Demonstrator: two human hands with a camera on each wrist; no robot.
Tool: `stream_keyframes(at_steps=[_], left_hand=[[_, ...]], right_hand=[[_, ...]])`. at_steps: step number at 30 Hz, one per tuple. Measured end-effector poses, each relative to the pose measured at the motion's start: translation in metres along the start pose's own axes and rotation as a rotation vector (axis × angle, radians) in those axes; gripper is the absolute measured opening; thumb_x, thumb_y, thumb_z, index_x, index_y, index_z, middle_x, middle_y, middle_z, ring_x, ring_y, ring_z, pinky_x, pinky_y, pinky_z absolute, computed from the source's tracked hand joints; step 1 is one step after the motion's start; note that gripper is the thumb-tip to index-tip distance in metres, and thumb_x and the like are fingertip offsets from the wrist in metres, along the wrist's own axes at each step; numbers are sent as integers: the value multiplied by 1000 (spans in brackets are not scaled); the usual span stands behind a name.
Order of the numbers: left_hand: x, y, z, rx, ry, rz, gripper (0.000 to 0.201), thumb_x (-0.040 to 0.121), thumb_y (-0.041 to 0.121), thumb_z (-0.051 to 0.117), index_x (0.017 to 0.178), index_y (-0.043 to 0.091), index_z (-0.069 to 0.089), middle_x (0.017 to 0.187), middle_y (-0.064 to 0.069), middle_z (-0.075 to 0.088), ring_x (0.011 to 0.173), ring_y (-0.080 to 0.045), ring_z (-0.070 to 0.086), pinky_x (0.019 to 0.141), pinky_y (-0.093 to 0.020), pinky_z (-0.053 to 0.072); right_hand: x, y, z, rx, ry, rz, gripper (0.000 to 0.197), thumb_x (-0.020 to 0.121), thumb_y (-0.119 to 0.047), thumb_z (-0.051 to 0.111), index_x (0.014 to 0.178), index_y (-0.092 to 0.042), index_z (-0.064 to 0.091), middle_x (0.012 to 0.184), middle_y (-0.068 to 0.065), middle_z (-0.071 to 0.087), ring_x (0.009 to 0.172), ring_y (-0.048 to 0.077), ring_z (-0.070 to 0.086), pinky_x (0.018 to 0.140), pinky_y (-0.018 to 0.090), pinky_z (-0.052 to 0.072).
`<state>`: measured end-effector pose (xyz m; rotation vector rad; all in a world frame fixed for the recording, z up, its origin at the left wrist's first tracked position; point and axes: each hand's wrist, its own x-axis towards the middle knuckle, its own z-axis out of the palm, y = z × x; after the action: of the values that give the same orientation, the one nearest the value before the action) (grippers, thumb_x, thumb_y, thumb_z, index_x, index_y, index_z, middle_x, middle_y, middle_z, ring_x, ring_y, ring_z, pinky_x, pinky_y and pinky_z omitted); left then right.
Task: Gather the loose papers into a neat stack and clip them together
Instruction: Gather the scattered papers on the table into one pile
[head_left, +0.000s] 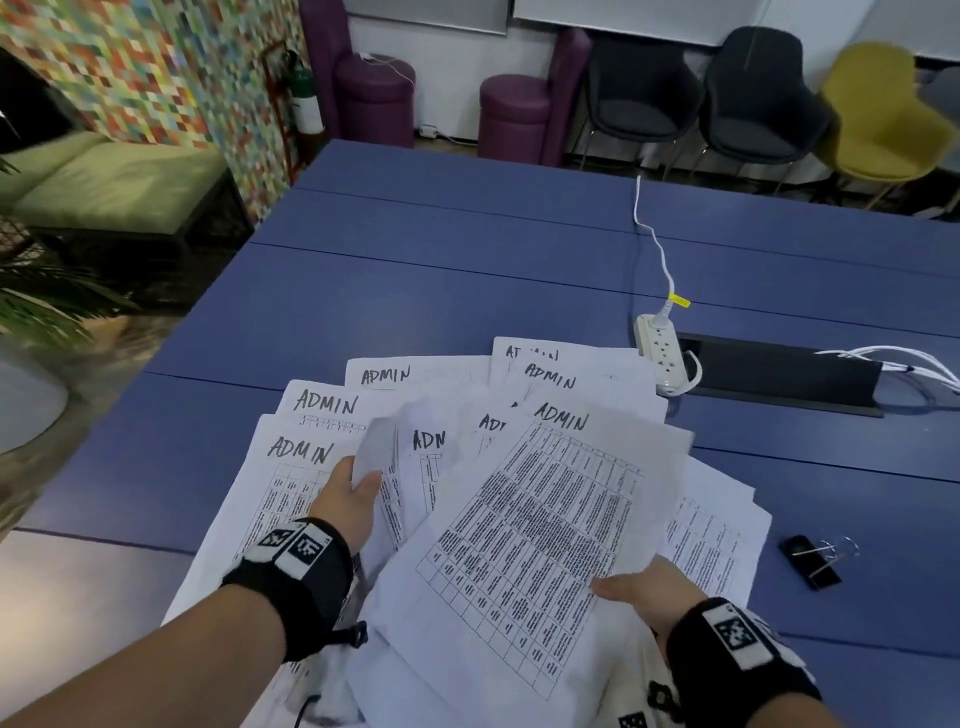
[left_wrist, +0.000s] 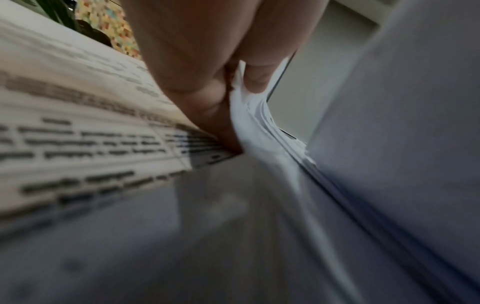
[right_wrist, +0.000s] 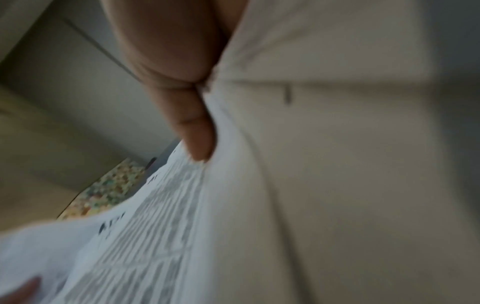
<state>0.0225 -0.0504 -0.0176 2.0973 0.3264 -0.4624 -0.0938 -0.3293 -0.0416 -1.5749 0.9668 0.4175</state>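
1. While your left hand (head_left: 349, 500) pinches the raised edge of a few papers (head_left: 467, 467), your right hand (head_left: 649, 590) grips the top sheet (head_left: 530, 525) at its near right corner, thumb on the printed face.
2. Left wrist view: fingers (left_wrist: 255, 67) curl round a thin bundle of sheet edges. Right wrist view is blurred, but the thumb (right_wrist: 197, 131) presses on paper.
3. Papers lie fanned and overlapping on the blue bench (head_left: 415, 270), "ADMIN" headings pointing away from you; nothing squared up.
4. Binder clip (head_left: 815, 561) sits on the bench just right of the spread, apart from both hands.
5. Power strip (head_left: 662, 353) touches the far right sheets.
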Motion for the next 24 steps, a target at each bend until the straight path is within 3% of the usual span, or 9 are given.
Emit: stream_keyframes(at_steps=[1,5,8,10,13,15,18,21,24], left_hand=[[2,1,1,-11,-15,2,32,98,29,37,124,13,43,111,-12,59,92,-26,53,84,-37,44],[5,3,2,-137,-47,-24,37,94,32,46,126,14,40,121,-14,58,100,-30,57,92,-43,47],[6,-8,-4,-245,-106,-123,76,68,49,73,126,15,36,126,-7,55,112,-32,55,99,-52,44],[7,-16,-6,-287,-158,-171,95,41,57,84,118,20,43,118,-5,62,107,-30,60,94,-53,48],[-3,-9,-11,-228,-107,-128,90,51,37,88,126,16,41,117,-4,61,109,-28,58,92,-42,48],[-3,-7,-17,-173,0,-127,96,60,27,85,138,12,31,131,-10,50,120,-29,49,98,-41,42],[-3,-6,-28,-83,37,-98,107,54,45,84,141,14,29,144,-10,42,128,-30,43,106,-45,37],[-4,-5,-37,-12,-192,3,109,30,75,75,123,22,55,125,1,63,115,-22,58,102,-42,43],[-15,-2,-27,-219,-503,50,89,29,57,87,106,17,67,105,0,74,100,-20,69,92,-36,52]], right_hand=[[2,0,3,-27,40,-24,68,64,-17,81,122,3,50,108,11,62,96,27,60,83,36,50],[-1,-1,0,50,110,-30,39,78,-1,68,112,2,50,81,13,56,72,25,55,52,26,38],[5,7,-4,126,115,-75,69,68,-13,78,124,8,43,104,21,61,94,34,60,75,44,53],[2,5,-5,132,103,-74,58,64,-12,80,110,10,52,92,24,68,86,37,66,79,55,54],[-7,-3,-8,161,70,-67,17,75,1,71,83,6,57,49,7,63,54,24,61,60,33,48],[-21,-14,-11,217,91,-71,20,76,1,71,85,7,54,52,7,59,63,23,55,60,29,41],[-16,-12,-21,280,85,-56,68,69,-7,79,120,18,41,82,12,56,95,34,56,79,39,46],[5,10,-29,289,74,-81,143,22,-42,95,137,10,28,129,25,52,119,43,50,99,60,39],[-9,4,-28,282,17,13,120,28,-27,95,125,16,41,122,35,55,113,49,53,93,66,40]])
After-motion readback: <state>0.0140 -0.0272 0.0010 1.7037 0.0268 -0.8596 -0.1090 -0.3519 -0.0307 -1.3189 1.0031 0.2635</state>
